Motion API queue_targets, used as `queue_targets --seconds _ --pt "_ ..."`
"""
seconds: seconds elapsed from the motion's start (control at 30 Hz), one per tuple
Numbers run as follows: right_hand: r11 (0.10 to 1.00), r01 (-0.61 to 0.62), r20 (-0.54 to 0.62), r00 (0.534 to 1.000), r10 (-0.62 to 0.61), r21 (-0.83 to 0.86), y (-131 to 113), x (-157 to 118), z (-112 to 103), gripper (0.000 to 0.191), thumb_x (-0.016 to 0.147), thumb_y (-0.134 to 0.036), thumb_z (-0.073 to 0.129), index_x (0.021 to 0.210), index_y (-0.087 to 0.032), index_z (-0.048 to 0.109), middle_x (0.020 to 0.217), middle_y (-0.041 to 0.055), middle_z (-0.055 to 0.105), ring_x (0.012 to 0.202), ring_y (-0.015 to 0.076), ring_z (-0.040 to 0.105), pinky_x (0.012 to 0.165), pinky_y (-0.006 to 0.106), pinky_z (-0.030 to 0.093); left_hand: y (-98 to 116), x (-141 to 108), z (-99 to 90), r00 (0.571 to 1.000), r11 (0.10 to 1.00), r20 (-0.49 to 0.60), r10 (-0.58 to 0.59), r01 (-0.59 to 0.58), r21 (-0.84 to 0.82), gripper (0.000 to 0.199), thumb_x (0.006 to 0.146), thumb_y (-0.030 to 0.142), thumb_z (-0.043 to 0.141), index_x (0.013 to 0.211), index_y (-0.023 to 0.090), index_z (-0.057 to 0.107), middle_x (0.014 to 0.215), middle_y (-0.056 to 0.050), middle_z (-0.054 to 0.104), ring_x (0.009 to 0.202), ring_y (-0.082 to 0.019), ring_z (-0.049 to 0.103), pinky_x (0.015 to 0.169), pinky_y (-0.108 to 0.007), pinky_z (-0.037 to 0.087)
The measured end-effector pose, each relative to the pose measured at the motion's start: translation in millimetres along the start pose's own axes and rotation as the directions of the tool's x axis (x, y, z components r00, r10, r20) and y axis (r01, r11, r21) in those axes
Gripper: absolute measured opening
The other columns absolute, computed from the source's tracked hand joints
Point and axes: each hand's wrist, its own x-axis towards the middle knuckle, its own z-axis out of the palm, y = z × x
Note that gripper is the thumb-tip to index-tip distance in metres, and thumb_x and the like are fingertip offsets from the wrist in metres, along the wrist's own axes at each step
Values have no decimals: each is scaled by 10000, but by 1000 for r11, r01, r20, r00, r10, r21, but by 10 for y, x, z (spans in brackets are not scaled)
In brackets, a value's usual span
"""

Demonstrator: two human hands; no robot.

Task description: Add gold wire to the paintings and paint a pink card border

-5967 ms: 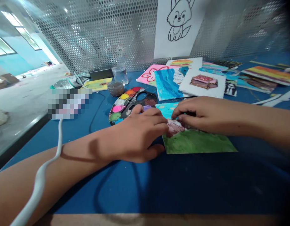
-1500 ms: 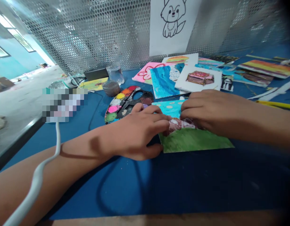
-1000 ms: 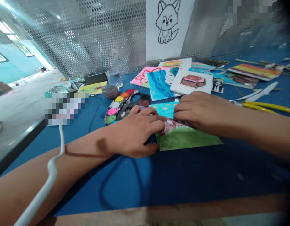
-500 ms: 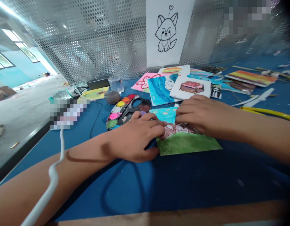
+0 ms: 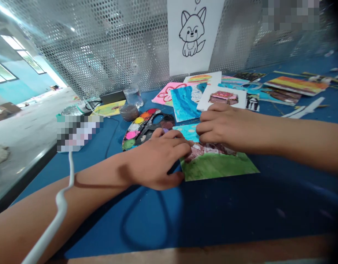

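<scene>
A small painting [image 5: 219, 167] with blue sky, a brown band and green ground lies flat on the blue table. My left hand [image 5: 160, 157] rests at its left edge, thumb apart from the fingers and fingertips on the brown band. Over the painting's upper right part, my right hand [image 5: 223, 126] is closed with fingers curled and pressed together. Its fingertips are turned away, so whatever they hold is hidden. Just behind my left hand sits a black paint palette [image 5: 145, 126] with wells of red, orange, yellow, white, pink and green.
Beyond the palette stand a cup of murky water [image 5: 129, 113] and a clear cup [image 5: 134, 96]. Several painted cards, one with a blue design [image 5: 185, 104], lie behind the painting. A fox drawing [image 5: 193, 36] hangs on the perforated metal screen [image 5: 116, 47]. A white cable [image 5: 61, 205] crosses my left forearm.
My right hand has shifted slightly up and left over the painting, and its forearm now covers the yellow strip at the right. The left hand keeps its place. The view has tilted slightly.
</scene>
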Motion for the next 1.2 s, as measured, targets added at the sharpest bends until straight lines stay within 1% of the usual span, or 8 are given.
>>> queue_targets --seconds 0.17,0.4,0.53,0.63,0.7,0.87,1.03,1.2 --pt "999 47 10 999 -47 -11 64 56 -1 230 867 -48 601 786 -228 719 816 7 676 862 209 522 788 374 296 -12 85 -35 1000 1000 18 21 -21 -2 344 864 253 515 1171 138 620 1238 -159 647 1206 -333 523 996 -509 363" --pt "986 29 22 999 -34 167 155 79 30 282 869 -27 520 765 -205 712 816 32 692 842 197 545 795 358 339 68 245 90 994 997 -94 -51 56 44 328 908 279 464 1098 138 691 1106 -147 655 1089 -313 533 915 -498 347" --pt "952 -132 121 987 102 275 199 93 16 226 840 -65 545 802 -200 723 811 35 704 825 184 590 752 323 361 89 282 132 989 995 -126 -79 85 48 343 881 308 478 1072 136 706 1058 -132 654 1070 -308 523 838 -498 312" --pt "882 -346 201 935 293 320 207 135 -56 116 816 -163 635 907 -182 704 845 34 712 800 181 615 676 289 358 97 288 127 991 996 -117 -68 75 53 340 884 320 484 1056 135 710 1055 -132 645 1078 -313 517 847 -514 296" --pt "849 -413 250 905 343 329 194 175 -119 134 785 -167 665 919 -174 682 837 26 704 760 167 607 644 274 349 99 289 119 992 995 -106 -69 76 62 342 887 337 490 1055 135 708 1061 -138 643 1072 -320 512 832 -513 291" --pt "843 -437 260 894 366 315 142 256 -179 136 784 -64 591 875 -151 643 773 14 662 674 123 546 610 272 315 96 301 112 991 993 -101 -85 92 70 324 880 344 505 1042 150 708 1063 -138 651 1041 -316 514 794 -491 283" --pt "815 -527 370 826 425 240 137 286 -115 126 782 -172 654 906 -165 634 784 15 654 671 135 524 605 278 314 90 307 121 987 993 -129 -92 100 56 310 873 364 532 1012 157 715 1086 -132 654 1093 -330 510 812 -494 285" --pt "829 -501 295 854 428 248 82 289 -176 95 781 -93 568 845 -159 592 743 29 637 611 120 472 573 278 308 86 297 121 987 994 -139 -81 90 64 309 882 365 524 990 153 723 1056 -120 652 1078 -325 523 784 -478 268"
